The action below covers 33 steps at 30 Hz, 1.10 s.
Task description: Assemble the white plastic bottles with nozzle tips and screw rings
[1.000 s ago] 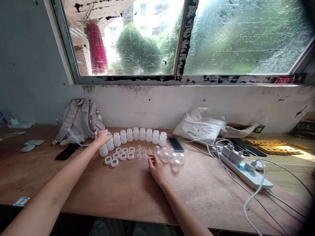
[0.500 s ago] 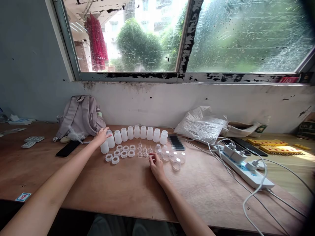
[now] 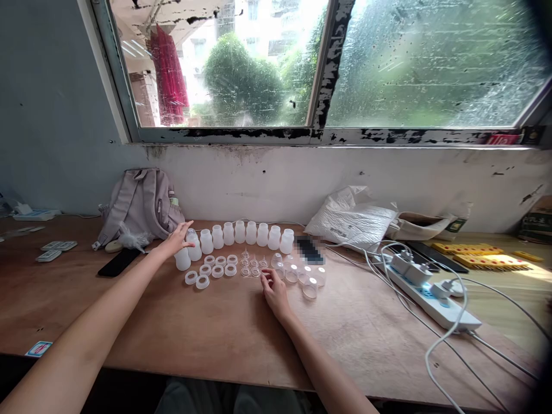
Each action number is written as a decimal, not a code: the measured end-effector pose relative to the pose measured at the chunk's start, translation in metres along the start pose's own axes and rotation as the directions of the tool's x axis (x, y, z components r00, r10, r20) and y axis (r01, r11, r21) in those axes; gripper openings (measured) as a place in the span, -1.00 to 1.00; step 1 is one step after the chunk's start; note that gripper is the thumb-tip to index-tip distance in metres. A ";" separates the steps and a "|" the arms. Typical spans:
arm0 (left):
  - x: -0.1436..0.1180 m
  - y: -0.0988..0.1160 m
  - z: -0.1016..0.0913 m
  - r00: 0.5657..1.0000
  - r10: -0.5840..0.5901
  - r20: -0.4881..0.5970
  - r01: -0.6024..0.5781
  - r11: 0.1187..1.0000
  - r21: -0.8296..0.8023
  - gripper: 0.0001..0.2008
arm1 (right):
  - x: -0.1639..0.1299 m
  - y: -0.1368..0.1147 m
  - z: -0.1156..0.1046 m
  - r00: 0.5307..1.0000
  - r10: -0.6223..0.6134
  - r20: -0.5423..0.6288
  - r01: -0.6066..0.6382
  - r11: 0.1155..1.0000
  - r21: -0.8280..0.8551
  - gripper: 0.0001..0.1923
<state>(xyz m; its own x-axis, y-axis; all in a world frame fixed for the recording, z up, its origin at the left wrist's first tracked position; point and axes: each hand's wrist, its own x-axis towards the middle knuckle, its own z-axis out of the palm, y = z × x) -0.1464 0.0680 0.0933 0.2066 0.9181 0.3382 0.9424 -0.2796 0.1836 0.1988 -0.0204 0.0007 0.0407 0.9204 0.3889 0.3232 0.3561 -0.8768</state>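
Several frosted white baby bottles [image 3: 251,233] stand open-topped in a curved row. At its left end, my left hand [image 3: 176,238] reaches out with fingers apart, beside and partly over the two leftmost bottles; I cannot tell whether it touches one. In front of the row lie white screw rings [image 3: 202,282] and clear bottle nipples [image 3: 245,271], tips up. My right hand [image 3: 275,292] rests on the table with fingers loosely bent and nothing visible in them. Its fingertips are between the nipples and several clear domed caps [image 3: 309,288].
A grey backpack [image 3: 144,198] and a black phone [image 3: 118,262] lie to the left. Rightward are a silver bag [image 3: 351,215], a dark pixelated item [image 3: 309,250], and a white power strip [image 3: 431,302] with loose cables. A window [image 3: 215,69] is above the table [image 3: 207,333].
My left hand has drawn slightly left from the second bottle's mouth, its fingers spreading more. The right hand stays where it was. Bottles and small parts have not visibly moved.
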 end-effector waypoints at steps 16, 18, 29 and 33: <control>-0.037 0.079 0.021 0.892 0.333 -0.306 -0.288 0.940 0.183 -0.77 | 0.006 0.010 -0.001 0.992 -0.044 -0.122 0.015 0.974 -0.227 -0.81; -0.047 0.099 0.041 0.898 0.353 -0.262 -0.314 0.932 0.179 -0.80 | 0.008 0.014 -0.002 0.986 -0.067 -0.150 0.020 0.956 -0.294 -0.78; -0.060 0.144 0.113 0.950 0.036 -0.311 -0.026 0.999 0.036 -0.88 | 0.003 0.011 -0.002 0.987 -0.146 0.065 0.160 0.892 -0.422 -0.87; -0.064 0.145 0.105 0.915 0.015 -0.404 -0.068 0.991 -0.117 -0.89 | -0.003 -0.003 0.005 0.941 -0.199 0.272 0.297 0.871 -0.391 -0.93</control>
<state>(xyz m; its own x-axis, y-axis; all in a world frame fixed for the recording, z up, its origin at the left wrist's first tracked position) 0.0046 -0.0012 0.0011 0.0965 0.7224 0.6847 0.8890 -0.3719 0.2670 0.1929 -0.0238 0.0004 -0.2834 0.8397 0.4633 0.6633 0.5205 -0.5377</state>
